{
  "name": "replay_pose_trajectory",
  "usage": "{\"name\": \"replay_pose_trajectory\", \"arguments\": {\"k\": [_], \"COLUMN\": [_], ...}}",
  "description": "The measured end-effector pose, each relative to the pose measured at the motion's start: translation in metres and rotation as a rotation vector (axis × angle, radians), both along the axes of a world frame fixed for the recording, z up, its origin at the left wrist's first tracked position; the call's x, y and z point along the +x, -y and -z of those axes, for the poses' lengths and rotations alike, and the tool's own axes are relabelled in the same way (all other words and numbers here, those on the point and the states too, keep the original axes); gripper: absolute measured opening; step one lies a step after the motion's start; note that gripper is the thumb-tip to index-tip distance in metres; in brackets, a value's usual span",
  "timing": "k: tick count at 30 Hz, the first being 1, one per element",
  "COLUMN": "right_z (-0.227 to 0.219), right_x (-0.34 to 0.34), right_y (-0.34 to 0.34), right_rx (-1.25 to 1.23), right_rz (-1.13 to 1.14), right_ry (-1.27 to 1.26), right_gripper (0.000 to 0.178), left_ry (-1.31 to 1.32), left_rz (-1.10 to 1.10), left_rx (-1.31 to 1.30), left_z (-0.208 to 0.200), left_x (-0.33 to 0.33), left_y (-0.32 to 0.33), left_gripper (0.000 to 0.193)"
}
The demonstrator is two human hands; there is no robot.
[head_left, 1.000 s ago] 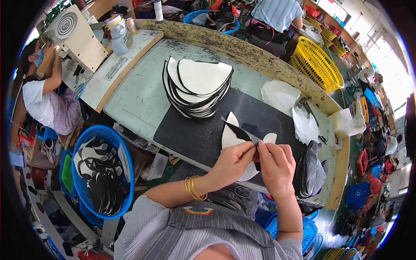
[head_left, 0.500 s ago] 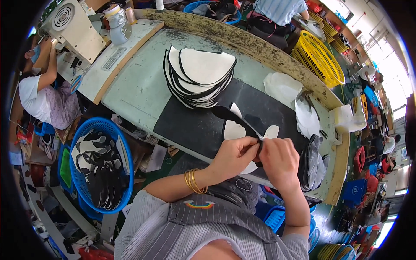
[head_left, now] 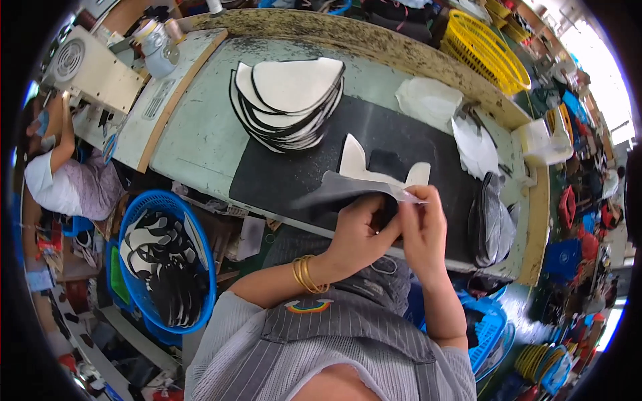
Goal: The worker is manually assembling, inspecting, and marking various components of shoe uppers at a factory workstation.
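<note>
Both my hands are together over the near edge of a black mat (head_left: 281, 170). A thin grey curved sheet (head_left: 354, 185), blurred at its left end, is pinched between them. My left hand (head_left: 361, 230) grips it from below with bent fingers. At its right end, my right hand (head_left: 424, 227) pinches a pale, see-through edge between thumb and fingers. Just behind the sheet, a white cut piece with dark edges (head_left: 354, 157) lies on the mat, partly hidden by it. A stack of white half-round pieces with black edges (head_left: 297, 87) sits farther left.
Grey and black curved pieces (head_left: 493, 224) lie stacked at the table's right, below white sheets (head_left: 475, 147) and a translucent film (head_left: 428, 100). A blue basket of cut pieces (head_left: 208, 267) stands at left. A raised ledge (head_left: 381, 33) borders the table's back. A person sits left by a machine (head_left: 93, 70).
The grey sheet has turned from a dark edge-on strip to show its broad face. My left hand is lower and more curled, and the view has shifted slightly.
</note>
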State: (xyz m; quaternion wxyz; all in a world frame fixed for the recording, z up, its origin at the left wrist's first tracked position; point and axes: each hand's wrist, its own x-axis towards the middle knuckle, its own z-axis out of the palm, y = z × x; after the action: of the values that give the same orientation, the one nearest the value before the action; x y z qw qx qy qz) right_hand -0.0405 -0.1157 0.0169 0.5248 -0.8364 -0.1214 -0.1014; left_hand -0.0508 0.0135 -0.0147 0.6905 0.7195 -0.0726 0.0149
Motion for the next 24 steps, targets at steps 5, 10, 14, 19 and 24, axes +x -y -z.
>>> {"name": "replay_pose_trajectory", "arguments": {"k": [5, 10, 14, 19, 24], "right_z": [0.027, 0.052, 0.056, 0.159, 0.055], "right_x": [0.003, -0.024, -0.057, -0.186, -0.167], "right_y": [0.011, 0.0, 0.065, 0.225, 0.159], "right_rx": [-0.331, -0.397, 0.022, -0.833, -0.549], "right_rz": [0.266, 0.047, 0.362, 0.476, 0.375], "right_ry": [0.451, 0.449, -0.189, -0.682, -0.52], "right_gripper": [0.008, 0.012, 0.015, 0.031, 0.05], "left_ry": [0.096, -0.6, -0.494, -0.422, 0.162], "left_rz": [-0.132, -0.117, 0.02, 0.315, 0.474], "left_rx": [-0.165, -0.742, -0.177, 0.134, 0.744], "left_z": [0.039, 0.021, 0.019, -0.003, -0.053], "left_x": [-0.012, -0.001, 0.002, 0.037, 0.047], "left_y": [0.012, 0.03, 0.001, -0.023, -0.006], "left_gripper": [0.027, 0.028, 0.029, 0.026, 0.02]}}
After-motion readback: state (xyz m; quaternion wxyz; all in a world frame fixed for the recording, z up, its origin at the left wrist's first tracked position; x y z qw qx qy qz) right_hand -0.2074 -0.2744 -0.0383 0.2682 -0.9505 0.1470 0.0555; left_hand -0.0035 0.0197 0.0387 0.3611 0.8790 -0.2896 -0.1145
